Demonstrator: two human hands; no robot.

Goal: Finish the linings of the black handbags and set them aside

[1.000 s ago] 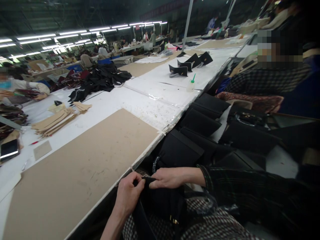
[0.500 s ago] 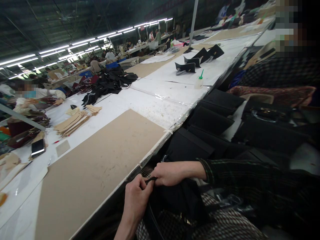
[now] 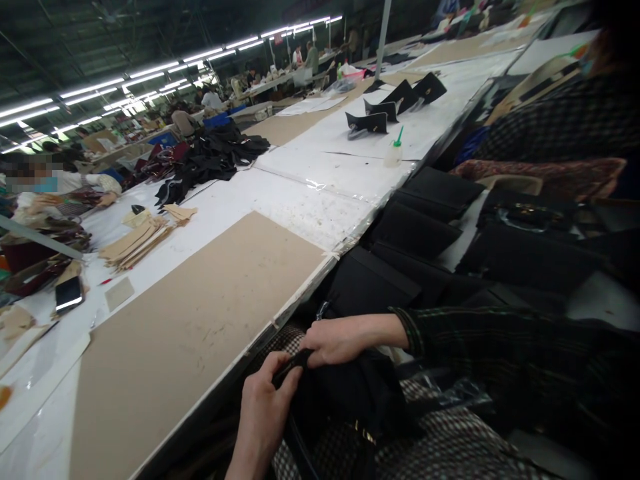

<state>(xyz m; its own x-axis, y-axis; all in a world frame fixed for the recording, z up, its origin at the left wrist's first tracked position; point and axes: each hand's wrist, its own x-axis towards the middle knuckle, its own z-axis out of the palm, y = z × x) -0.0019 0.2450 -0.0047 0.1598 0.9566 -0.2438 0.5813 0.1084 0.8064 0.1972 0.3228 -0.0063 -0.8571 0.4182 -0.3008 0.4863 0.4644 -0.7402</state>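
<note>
A black bag (image 3: pixel 360 390) with gold-coloured metal fittings and a dark strap lies on my lap, over checked cloth. My left hand (image 3: pixel 265 400) pinches a dark edge of it between thumb and fingers. Close against that, my right hand (image 3: pixel 335 339) is closed on the same edge, its fingertips partly hidden. Both hands are just off the table's front edge. A brown board (image 3: pixel 200 320) lies on the white table (image 3: pixel 295 177) to the left of my hands.
Flat black pieces (image 3: pixel 375 280) are piled to my right. Farther along stand a glue bottle (image 3: pixel 393 155) and folded black parts (image 3: pixel 367 123). Beige pieces (image 3: pixel 137 241) and a phone (image 3: pixel 69 294) lie at left. One co-worker (image 3: pixel 545 130) sits at right, another (image 3: pixel 65 187) across the table.
My left hand has shifted slightly left and down, its thumb and fingers farther apart, with more of the dark edge showing between the hands. The view has turned slightly.
</note>
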